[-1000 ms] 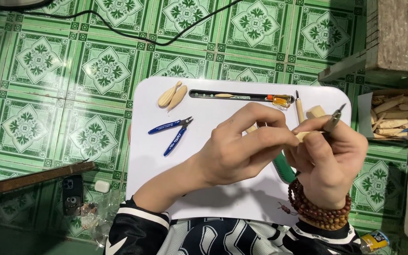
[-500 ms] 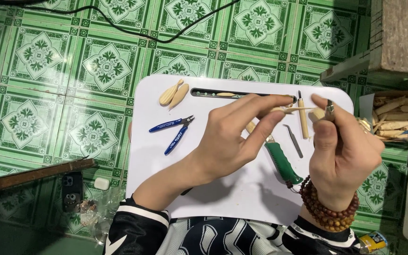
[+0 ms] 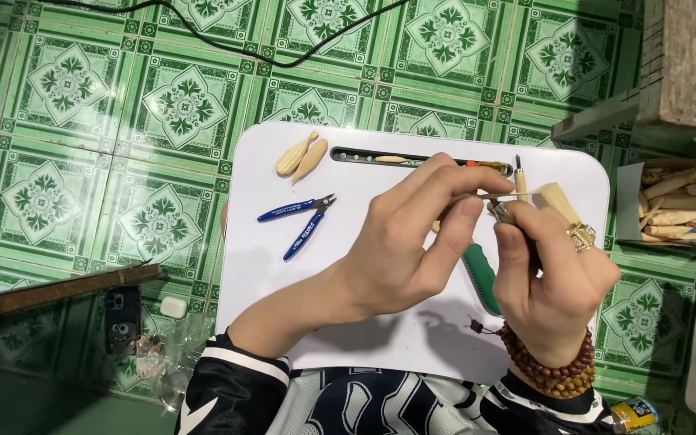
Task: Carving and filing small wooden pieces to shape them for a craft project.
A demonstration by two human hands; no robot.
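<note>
Cardboard box point(image 3: 631, 211) holding pale wood pieces point(image 3: 674, 208), hands nearby on tray point(image 3: 348, 338)

On the table point(image 3: 380, 338), pliers point(image 3: 300, 219) lie left of both hands, wood pieces point(image 3: 301, 157) behind them, box point(image 3: 674, 205) far right.

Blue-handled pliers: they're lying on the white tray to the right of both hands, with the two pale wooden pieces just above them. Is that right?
Not quite. The head view shows the blue-handled pliers lying on the white tray to the left of both hands, not the right. The left hand and right hand work together further right. The two pale wooden pieces do lie just above the pliers.
</note>
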